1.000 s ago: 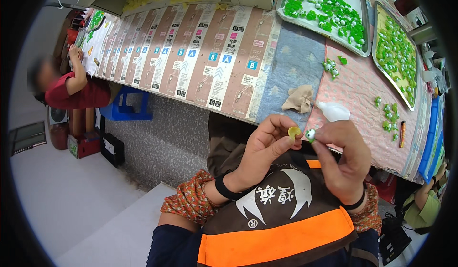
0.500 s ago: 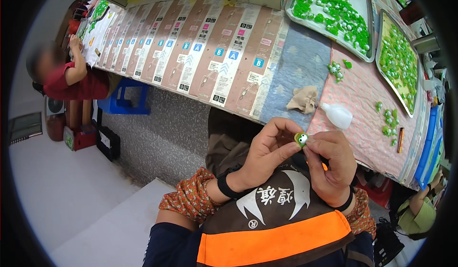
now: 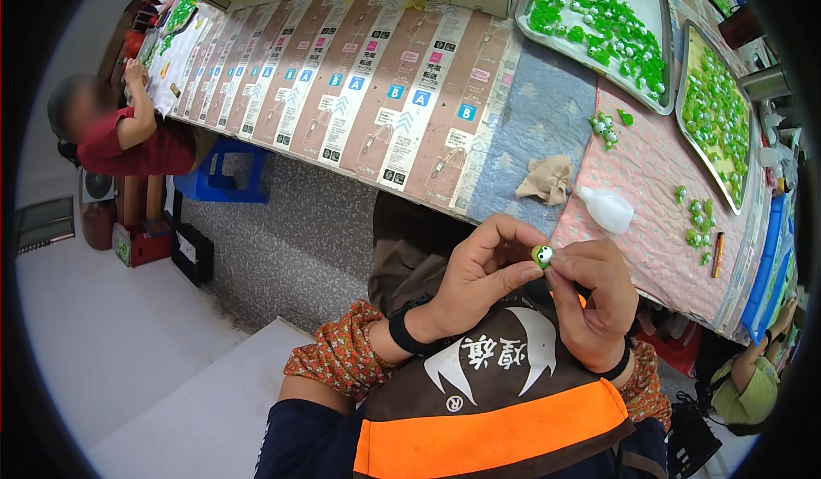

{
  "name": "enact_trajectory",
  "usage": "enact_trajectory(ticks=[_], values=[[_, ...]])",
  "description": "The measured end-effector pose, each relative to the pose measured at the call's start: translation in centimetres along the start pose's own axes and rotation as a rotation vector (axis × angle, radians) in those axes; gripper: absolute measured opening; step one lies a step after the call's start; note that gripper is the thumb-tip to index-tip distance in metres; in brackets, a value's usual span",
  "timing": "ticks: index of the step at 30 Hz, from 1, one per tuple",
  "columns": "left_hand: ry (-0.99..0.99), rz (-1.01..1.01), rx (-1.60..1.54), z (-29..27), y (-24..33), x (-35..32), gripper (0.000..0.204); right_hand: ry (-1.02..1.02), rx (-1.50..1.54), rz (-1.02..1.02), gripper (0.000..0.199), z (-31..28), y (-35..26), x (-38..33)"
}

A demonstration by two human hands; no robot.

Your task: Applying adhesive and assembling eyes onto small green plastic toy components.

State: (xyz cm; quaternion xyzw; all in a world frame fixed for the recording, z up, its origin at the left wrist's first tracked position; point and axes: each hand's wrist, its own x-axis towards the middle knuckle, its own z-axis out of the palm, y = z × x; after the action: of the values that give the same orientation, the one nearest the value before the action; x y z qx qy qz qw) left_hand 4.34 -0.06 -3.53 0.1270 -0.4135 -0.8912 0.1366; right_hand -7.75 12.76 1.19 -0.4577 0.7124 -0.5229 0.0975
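Observation:
Above my lap, a small green and white figurine (image 3: pixel 543 256) with dark eyes is pinched between both hands. My left hand (image 3: pixel 487 267) grips it from the left with thumb and fingers. On the other side, my right hand (image 3: pixel 596 286) presses thumb and fingertips against it. Just beyond my hands, a white plastic bottle (image 3: pixel 610 211) lies on the pink cloth (image 3: pixel 654 171). Left of the bottle is a crumpled beige rag (image 3: pixel 546 180). Small groups of green and white figurines (image 3: pixel 605 129) rest farther off on the cloth.
Two metal trays, one white-lined (image 3: pixel 547 36) and one yellowish (image 3: pixel 697 94), hold many green pieces at the back right. A marker-like orange stick (image 3: pixel 717 255) lies at the right. Another person (image 3: pixel 141 137) sits at the table's far left near a blue stool (image 3: pixel 224 171).
The figurine has turned slightly between my fingertips, showing its face at a different angle. Both hands keep nearly the same place and grip.

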Motion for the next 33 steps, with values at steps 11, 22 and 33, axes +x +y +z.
enact_trajectory(ticks=[11,22,33], values=[[-0.007,0.089,0.125,-0.4,-0.21,0.08,0.029,-0.003,-0.02,-0.02,0.028,0.17,0.29,-0.12],[0.018,0.012,0.168,-0.5,0.08,0.02,0.029,0.0,0.016,-0.002,0.024,0.46,0.93,-0.05],[0.082,-0.086,0.075,-0.91,-0.65,-0.3,0.016,-0.003,0.046,0.022,0.025,0.36,0.71,0.1]])
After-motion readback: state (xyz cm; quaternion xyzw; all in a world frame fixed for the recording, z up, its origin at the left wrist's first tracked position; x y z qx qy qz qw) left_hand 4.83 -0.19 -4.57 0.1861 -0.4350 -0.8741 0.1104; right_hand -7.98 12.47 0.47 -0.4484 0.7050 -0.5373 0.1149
